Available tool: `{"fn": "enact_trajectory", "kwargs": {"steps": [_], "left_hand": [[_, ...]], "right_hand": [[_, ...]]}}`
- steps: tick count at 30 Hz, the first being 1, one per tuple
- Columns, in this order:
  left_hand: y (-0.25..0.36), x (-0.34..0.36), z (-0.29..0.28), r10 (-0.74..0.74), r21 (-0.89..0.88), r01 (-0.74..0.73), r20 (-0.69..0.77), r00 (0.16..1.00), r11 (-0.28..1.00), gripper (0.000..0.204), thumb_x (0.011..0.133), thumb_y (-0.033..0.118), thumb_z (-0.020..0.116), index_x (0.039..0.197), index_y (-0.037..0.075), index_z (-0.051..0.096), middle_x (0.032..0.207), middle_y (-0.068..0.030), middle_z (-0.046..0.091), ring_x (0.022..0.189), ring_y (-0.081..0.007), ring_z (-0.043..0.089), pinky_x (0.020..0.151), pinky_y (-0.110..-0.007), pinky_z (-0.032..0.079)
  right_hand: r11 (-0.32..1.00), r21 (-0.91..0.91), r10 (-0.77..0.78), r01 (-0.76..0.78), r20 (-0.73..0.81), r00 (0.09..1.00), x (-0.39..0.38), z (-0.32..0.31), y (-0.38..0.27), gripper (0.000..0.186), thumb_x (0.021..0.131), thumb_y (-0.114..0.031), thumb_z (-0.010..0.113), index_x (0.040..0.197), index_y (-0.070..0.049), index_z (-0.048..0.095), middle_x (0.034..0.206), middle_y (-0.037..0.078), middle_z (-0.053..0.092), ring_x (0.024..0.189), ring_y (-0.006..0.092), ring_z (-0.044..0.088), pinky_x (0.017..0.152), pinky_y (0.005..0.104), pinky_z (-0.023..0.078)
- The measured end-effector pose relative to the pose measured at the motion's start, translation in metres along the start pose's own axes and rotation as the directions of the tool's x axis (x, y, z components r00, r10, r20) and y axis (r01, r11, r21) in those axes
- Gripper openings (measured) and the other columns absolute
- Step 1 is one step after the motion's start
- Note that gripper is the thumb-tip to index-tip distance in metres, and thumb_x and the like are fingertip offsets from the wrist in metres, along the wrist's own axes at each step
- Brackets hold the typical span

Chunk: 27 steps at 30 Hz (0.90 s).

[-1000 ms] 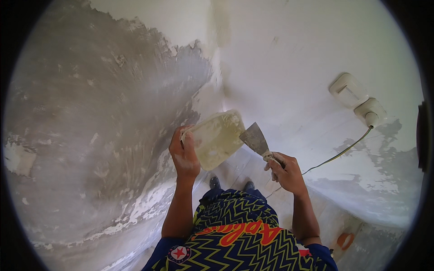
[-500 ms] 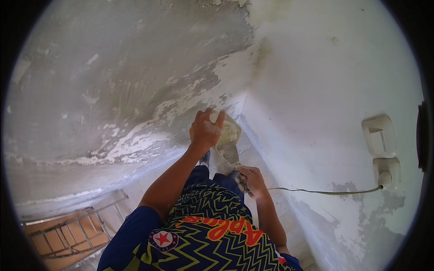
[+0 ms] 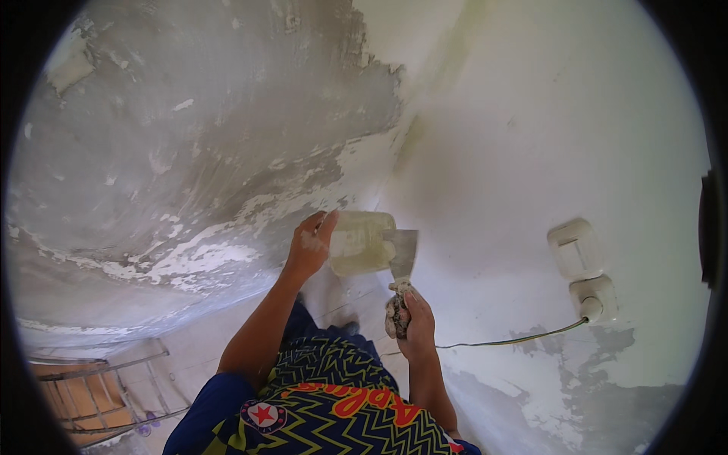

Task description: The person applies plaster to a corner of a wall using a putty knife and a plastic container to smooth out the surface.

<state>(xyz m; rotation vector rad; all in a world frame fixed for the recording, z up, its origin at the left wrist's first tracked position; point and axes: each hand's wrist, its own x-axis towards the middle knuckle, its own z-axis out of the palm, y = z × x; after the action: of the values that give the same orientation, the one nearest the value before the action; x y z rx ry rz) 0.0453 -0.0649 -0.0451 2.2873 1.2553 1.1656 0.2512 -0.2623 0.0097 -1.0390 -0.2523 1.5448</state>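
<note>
My left hand (image 3: pixel 309 247) grips one end of a translucent yellowish plastic container (image 3: pixel 355 262), its fingers bent around the edge. White residue marks the back of this hand. My right hand (image 3: pixel 418 322) is closed around the crusted handle of a putty knife (image 3: pixel 405 256), with the broad metal blade pointing up. That blade overlaps the container's right end; whether they touch I cannot tell. A pale lump shows beside the blade at the container's end. Both hands are in front of my body, near the corner of two walls.
The left wall (image 3: pixel 212 129) is grey with ragged white patches; the right wall (image 3: pixel 485 152) is mostly white. A switch (image 3: pixel 576 246) and a socket with a plug (image 3: pixel 593 303) sit on the right, trailing a cable (image 3: pixel 523 339). A metal rack (image 3: pixel 98 394) stands at lower left.
The putty knife has risen from below the container to its right end, blade now upright. The container has turned and shifted left and down with my left hand. The view has shifted too.
</note>
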Motion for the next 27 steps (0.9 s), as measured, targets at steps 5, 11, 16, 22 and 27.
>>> {"fn": "enact_trajectory", "kwargs": {"steps": [5,11,16,22,27], "left_hand": [[-0.009,-0.004,0.014,-0.253,-0.390,0.289,0.141,0.957,0.874,0.026,0.106,0.013,0.054,0.127,0.004,0.065,0.122,-0.0258,0.066,0.111,-0.0423,0.063,0.097,-0.047,0.050],[-0.003,0.028,0.008,-0.207,-0.497,0.289,0.213,0.955,0.818,0.035,0.110,0.028,0.048,0.114,-0.003,0.064,0.108,-0.0254,0.065,0.098,-0.0417,0.060,0.093,-0.044,0.048],[0.013,0.049,-0.007,-0.231,-0.547,0.361,0.293,0.928,0.755,0.036,0.108,0.030,0.052,0.113,-0.003,0.066,0.104,-0.0211,0.067,0.091,-0.0367,0.062,0.090,-0.039,0.048],[0.023,0.068,-0.025,-0.074,-0.592,0.153,0.156,0.985,0.791,0.037,0.102,0.031,0.060,0.118,-0.002,0.066,0.112,-0.0159,0.065,0.100,-0.0285,0.063,0.093,-0.037,0.048],[0.017,0.072,-0.018,0.080,-0.585,-0.077,-0.021,0.997,0.807,0.046,0.099,0.036,0.059,0.120,-0.004,0.063,0.114,-0.0177,0.062,0.104,-0.0296,0.061,0.096,-0.040,0.047]], "right_hand": [[0.094,-0.898,-0.717,0.431,0.240,0.655,0.007,0.017,-0.008,0.034,0.099,-0.010,0.067,0.131,0.001,0.064,0.086,0.012,0.066,0.074,0.0247,0.065,0.065,0.0373,0.054],[-0.058,-0.956,-0.640,0.287,0.256,0.725,-0.001,0.028,-0.012,0.044,0.092,-0.005,0.072,0.135,-0.001,0.064,0.106,0.019,0.071,0.095,0.0357,0.071,0.082,0.0422,0.057],[0.156,-0.947,-0.719,0.281,0.086,0.690,0.005,0.038,-0.028,0.037,0.097,-0.007,0.069,0.132,0.005,0.064,0.099,0.017,0.073,0.085,0.0256,0.069,0.077,0.0363,0.055],[0.830,-0.548,-0.266,0.099,-0.235,0.935,-0.012,0.043,-0.042,0.025,0.105,-0.013,0.059,0.124,0.002,0.065,0.079,0.009,0.068,0.049,0.0082,0.050,0.044,0.0248,0.037],[0.964,-0.266,-0.035,-0.015,-0.184,0.982,-0.009,0.051,-0.020,0.028,0.107,-0.023,0.056,0.118,0.001,0.064,0.075,0.010,0.068,0.048,0.0093,0.050,0.044,0.0249,0.037]]}}
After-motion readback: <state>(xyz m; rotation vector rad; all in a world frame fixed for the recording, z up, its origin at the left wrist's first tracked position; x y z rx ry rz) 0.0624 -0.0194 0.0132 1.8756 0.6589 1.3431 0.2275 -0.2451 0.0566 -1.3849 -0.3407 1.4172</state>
